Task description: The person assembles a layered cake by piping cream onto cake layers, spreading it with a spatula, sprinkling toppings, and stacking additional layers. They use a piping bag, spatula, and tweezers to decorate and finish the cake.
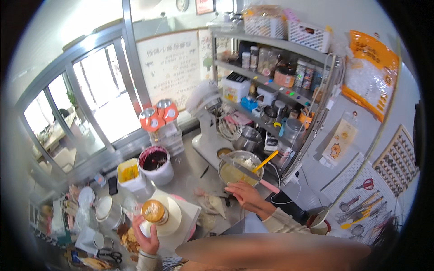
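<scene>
A small round cake (pixel 154 211) with a tan, cream-streaked top stands on a white round turntable (pixel 174 220). My left hand (pixel 147 238) is beside the cake at the turntable's near left edge, thumb and fingers apart; whether it touches the cake I cannot tell. To the right, my right hand (pixel 247 197) reaches out with fingers stretched leftward, just short of a metal mixing bowl (pixel 222 173) of pale cream. Across that bowl lies a long spatula with a pink handle (pixel 270 185). A yellow-handled spatula (pixel 267 160) leans in the cream.
A stand mixer (pixel 207 135) stands behind the bowl. Piping bags (pixel 216 204) lie on the counter between my hands. Beyond the turntable are a tub of dark red filling (pixel 163 174) and a square tub of yellow pieces (pixel 129 173). Scissors (pixel 115 256) lie at the lower left.
</scene>
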Available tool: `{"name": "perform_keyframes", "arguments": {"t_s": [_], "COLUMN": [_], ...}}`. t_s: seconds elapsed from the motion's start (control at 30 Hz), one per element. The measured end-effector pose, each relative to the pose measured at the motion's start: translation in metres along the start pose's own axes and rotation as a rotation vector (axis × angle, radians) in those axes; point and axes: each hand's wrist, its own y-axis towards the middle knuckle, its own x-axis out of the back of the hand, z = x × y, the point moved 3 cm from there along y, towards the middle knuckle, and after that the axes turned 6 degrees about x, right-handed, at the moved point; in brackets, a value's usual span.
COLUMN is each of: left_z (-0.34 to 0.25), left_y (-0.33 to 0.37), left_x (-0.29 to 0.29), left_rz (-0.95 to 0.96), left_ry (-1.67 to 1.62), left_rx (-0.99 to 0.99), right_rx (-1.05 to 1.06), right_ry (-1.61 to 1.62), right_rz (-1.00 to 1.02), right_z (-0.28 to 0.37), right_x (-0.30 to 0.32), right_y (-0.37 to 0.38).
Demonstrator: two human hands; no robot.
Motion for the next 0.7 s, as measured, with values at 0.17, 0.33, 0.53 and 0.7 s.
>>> {"name": "perform_keyframes", "arguments": {"t_s": [0.17, 0.33, 0.53, 0.7], "left_z": [0.017, 0.0, -0.039, -0.072], "left_y": [-0.025, -0.049, -0.074, -0.082], "left_x": [-0.029, -0.047, -0.096, -0.17], "left_rz": [0.033, 0.037, 0.065, 0.151], "left_ry": [-0.314, -0.329, -0.274, -0.284], "left_rx": [0.186, 0.423, 0.443, 0.446], "right_rx": [0.043, 0.133, 0.006, -0.283], "right_ry": [-0.295, -0.699, -0.974, -0.975], "right_rz": [-0.086, -0.252, -0.429, -0.371], "right_z": [0.011, 0.0, -0.06, -0.113], "right_x": [0.13, 0.292, 0.468, 0.549], "right_y": [0.033, 0.114, 0.237, 0.305]}}
